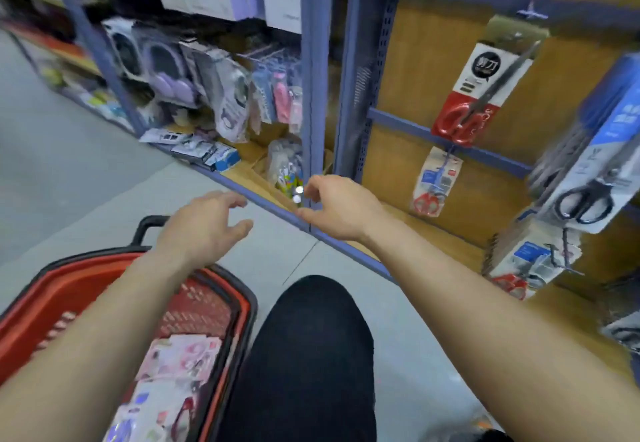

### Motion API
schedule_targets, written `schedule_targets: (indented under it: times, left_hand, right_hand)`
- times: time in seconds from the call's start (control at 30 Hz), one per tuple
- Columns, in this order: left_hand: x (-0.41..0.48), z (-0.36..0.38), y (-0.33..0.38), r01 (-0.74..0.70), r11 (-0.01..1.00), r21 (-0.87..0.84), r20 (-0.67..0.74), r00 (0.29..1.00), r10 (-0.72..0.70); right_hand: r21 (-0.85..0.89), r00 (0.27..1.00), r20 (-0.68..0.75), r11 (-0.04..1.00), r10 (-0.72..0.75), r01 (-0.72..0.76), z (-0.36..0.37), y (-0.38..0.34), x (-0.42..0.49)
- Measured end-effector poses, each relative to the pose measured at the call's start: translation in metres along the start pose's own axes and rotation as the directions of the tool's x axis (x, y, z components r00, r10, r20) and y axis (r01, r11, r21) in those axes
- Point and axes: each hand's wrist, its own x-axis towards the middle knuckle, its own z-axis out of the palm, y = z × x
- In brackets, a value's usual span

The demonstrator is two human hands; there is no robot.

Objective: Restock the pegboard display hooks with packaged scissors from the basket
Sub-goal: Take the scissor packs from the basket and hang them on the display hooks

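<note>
Head view: left hand (204, 223) is empty, fingers spread and relaxed, hovering over the far end of the red basket (242, 303), which sits on the floor at my left. Packaged scissors (180, 358) lie flat in the basket on pink and white cards; details are blurred. Right hand (336, 206) is out in front of the blue shelf upright (313, 95), fingers loosely curled, nothing in it as far as I can see. Display on my right: red-handled scissors pack (485, 88) hangs high on the wood-coloured back panel (408, 70). A smaller red-handled pack (434, 185) hangs below it, under the blue crossbar (450, 140). A black-handled pack (585, 195) hangs nearer me. My knee in black trousers (311, 355) is between basket and shelf.
</note>
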Motion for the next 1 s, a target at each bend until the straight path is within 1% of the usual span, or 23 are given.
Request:
schedule_targets:
  times: [0.07,0.17,0.23,0.3,0.37,0.43,0.5,0.57,0.6,0.67,0.73,0.83,0.9,1.0]
  left_hand:
    - [-0.048,-0.02,-0.049,0.073,0.997,0.001,-0.062,0.995,-0.073]
    - [-0.124,-0.023,-0.119,0.187,0.982,-0.04,-0.078,0.979,-0.189]
    - [-0.169,-0.006,-0.162,0.285,0.954,-0.093,-0.041,0.956,-0.29]
    - [-0.206,0.02,-0.201,0.412,0.9,-0.14,0.028,0.911,-0.412]
    - [-0.231,0.051,-0.231,0.515,0.839,-0.175,0.105,0.857,-0.505]
    - [-0.244,0.082,-0.25,0.598,0.775,-0.204,0.2,0.801,-0.565]
    - [-0.247,0.112,-0.264,0.669,0.713,-0.208,0.292,0.738,-0.608]
    - [-0.244,0.142,-0.276,0.724,0.655,-0.218,0.356,0.684,-0.637]
    - [-0.241,0.155,-0.28,0.741,0.631,-0.231,0.375,0.666,-0.645]
    - [-0.234,0.18,-0.284,0.762,0.589,-0.268,0.414,0.643,-0.644]
    - [-0.227,0.205,-0.285,0.79,0.516,-0.33,0.47,0.612,-0.636]
    - [-0.217,0.248,-0.286,0.831,0.421,-0.364,0.534,0.556,-0.637]
    - [-0.21,0.273,-0.286,0.846,0.407,-0.344,0.525,0.532,-0.664]
    - [-0.197,0.284,-0.272,0.864,0.424,-0.271,0.511,0.502,-0.698]
  right_hand:
    - [-0.027,0.993,0.051,0.994,-0.104,0.105,0.011,-0.055,0.006]
    - [-0.007,0.957,0.168,0.971,-0.235,0.24,0.049,-0.129,0.008]
    - [0.02,0.924,0.259,0.958,-0.283,0.288,0.084,-0.167,0.005]
    - [0.033,0.883,0.35,0.947,-0.311,0.32,0.124,-0.194,0.002]
    - [0.047,0.833,0.459,0.945,-0.308,0.324,0.167,-0.21,0.0]
    - [0.035,0.786,0.544,0.944,-0.294,0.329,0.206,-0.214,-0.002]
    - [-0.027,0.739,0.622,0.936,-0.258,0.35,0.236,-0.211,-0.004]
    - [-0.102,0.683,0.703,0.922,-0.198,0.372,0.252,-0.201,-0.004]
    - [-0.125,0.668,0.725,0.921,-0.17,0.37,0.255,-0.193,-0.002]
    - [-0.14,0.669,0.731,0.93,-0.136,0.341,0.255,-0.178,0.002]
    - [-0.145,0.679,0.723,0.934,-0.126,0.327,0.253,-0.165,0.005]
    - [-0.169,0.679,0.722,0.917,-0.134,0.362,0.253,-0.157,0.006]
    - [-0.192,0.658,0.744,0.904,-0.12,0.381,0.256,-0.158,0.006]
    - [-0.205,0.622,0.776,0.891,-0.104,0.404,0.263,-0.164,0.008]
